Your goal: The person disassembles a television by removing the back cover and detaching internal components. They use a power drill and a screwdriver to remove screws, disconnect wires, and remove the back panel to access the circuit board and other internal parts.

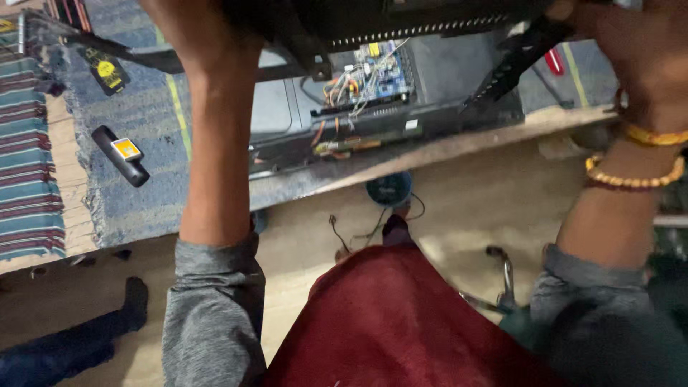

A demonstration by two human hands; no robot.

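A black back cover (pixel 401 18) is raised above an opened flat screen set (pixel 373 129) that lies on the workbench. My left hand (pixel 197 32) grips the cover's left part at the top of the view, its fingers mostly hidden behind the cover. My right hand (pixel 631 39) holds the cover's right end, with bead bracelets on the wrist. Under the cover a blue circuit board (pixel 369 72) with coloured wires is exposed.
A blue mat (pixel 136 93) covers the bench, with a black handheld device with an orange label (pixel 122 154) on it. A striped cloth (pixel 25 158) lies at left, a red-handled tool (pixel 554 61) at right. Another person's leg (pixel 86 337) is on the floor.
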